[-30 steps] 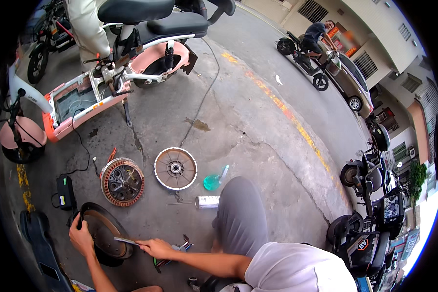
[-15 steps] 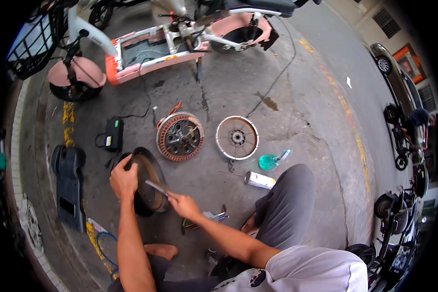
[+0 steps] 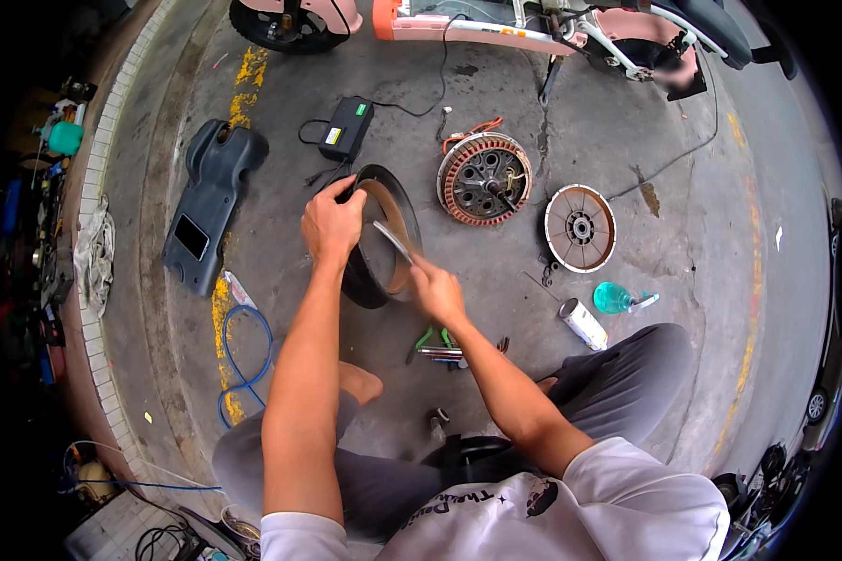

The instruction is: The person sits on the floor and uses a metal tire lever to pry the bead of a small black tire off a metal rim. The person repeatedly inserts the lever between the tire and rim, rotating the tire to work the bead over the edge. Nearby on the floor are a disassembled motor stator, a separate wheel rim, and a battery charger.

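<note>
The left hand grips the top rim of a black tyre ring standing upright on the concrete floor. The right hand is closed on a thin metal lever laid against its tan inner face. A copper-wound motor stator lies nearby.

Yellow label on black charger box; white tube on pavement.

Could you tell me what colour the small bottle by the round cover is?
Teal small plastic bottle, head view.
</note>
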A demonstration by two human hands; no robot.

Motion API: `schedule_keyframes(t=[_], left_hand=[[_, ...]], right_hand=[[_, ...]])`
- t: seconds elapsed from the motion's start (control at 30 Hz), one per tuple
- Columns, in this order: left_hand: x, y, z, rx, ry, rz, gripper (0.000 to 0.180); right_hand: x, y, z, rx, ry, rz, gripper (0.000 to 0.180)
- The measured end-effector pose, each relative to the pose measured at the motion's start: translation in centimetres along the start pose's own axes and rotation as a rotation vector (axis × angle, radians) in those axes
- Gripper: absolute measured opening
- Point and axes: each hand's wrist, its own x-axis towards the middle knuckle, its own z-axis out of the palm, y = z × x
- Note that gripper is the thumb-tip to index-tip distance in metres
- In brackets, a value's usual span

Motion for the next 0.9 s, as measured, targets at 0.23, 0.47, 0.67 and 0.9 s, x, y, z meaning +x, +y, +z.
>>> schedule_keyframes(t=[0.23, 0.47, 0.67, 0.9], left_hand=[[-0.4, 1.1, -0.2, 0.015, -0.036, -0.01, 0.047], [1.4, 2.2, -0.9, 0.031, -0.097, 0.009, 0.044], [0.6, 2.5, -0.2, 0.059, -0.108, -0.005, 0.044], [0.9, 2.4, -0.2, 0.055, -0.08, 0.05, 0.046]], right_hand=[[-0.8, -0.1, -0.9, -0.014, 0.012, 0.093, 0.042], [-3.4, 4.4, -2.2, 0.073, -0.035, 0.073, 0.044], [0.7, -0.2, -0.9, 0.038, -0.075, 0.103, 0.045], [-1.7, 1.0, -0.6, 0.107, -0.061, 0.126, 0.043]])
